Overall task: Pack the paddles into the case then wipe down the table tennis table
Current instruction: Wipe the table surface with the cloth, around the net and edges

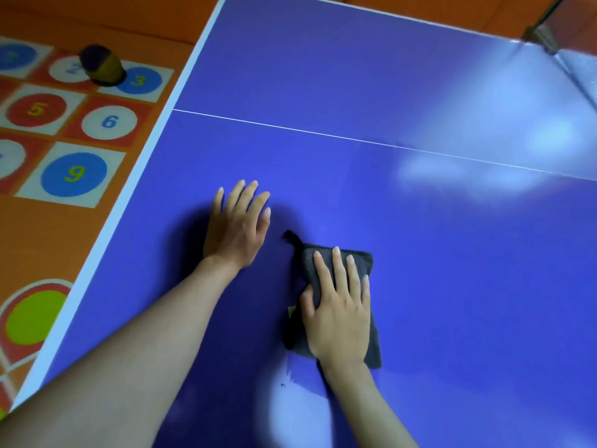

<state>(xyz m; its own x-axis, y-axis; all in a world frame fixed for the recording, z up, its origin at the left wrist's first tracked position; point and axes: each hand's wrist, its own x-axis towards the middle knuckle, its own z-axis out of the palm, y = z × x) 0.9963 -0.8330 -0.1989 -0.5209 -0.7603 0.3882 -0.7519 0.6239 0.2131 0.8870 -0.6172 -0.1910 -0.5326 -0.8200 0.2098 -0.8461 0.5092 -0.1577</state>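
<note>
A blue table tennis table (420, 237) fills most of the view, with a white centre line across it. On it, near the middle, lies a folded dark grey cloth (368, 334) with a small loop at its far left corner. My right hand (339, 305) presses flat on the cloth, fingers straight and thumb against its left edge. To the left of the cloth my left hand (237, 226) rests flat on the bare table top, fingers straight and holding nothing. No paddles or case are in view.
The table's white left edge (135, 176) runs diagonally; beyond it is an orange floor mat with numbered circles (74, 174). A small dark purple and brown object (101, 64) stands on the mat. The net post (546, 37) is at the far right.
</note>
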